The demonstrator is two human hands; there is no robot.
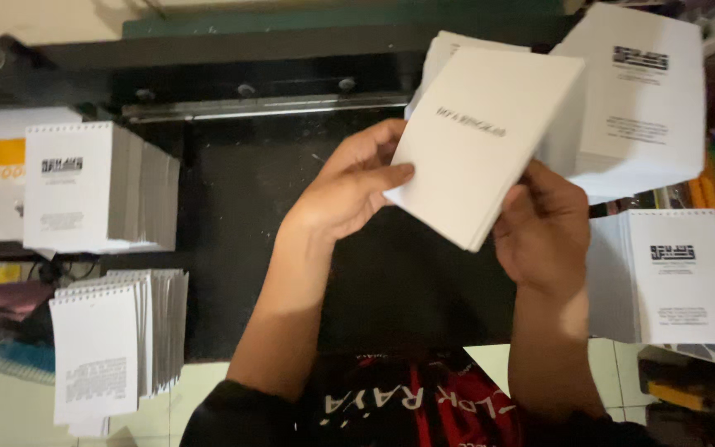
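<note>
A thin stack of white sheets [483,141], printed with one short dark line near its top, is held tilted above the black surface, its lower corner pointing toward six o'clock.

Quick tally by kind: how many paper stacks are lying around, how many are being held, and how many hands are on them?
Punched paper stacks lying on the surfaces: 4 (upper left, lower left, upper right, lower right)
Paper stack held in the hands: 1
Hands: 2 (left hand, right hand)
Total: 7
</note>
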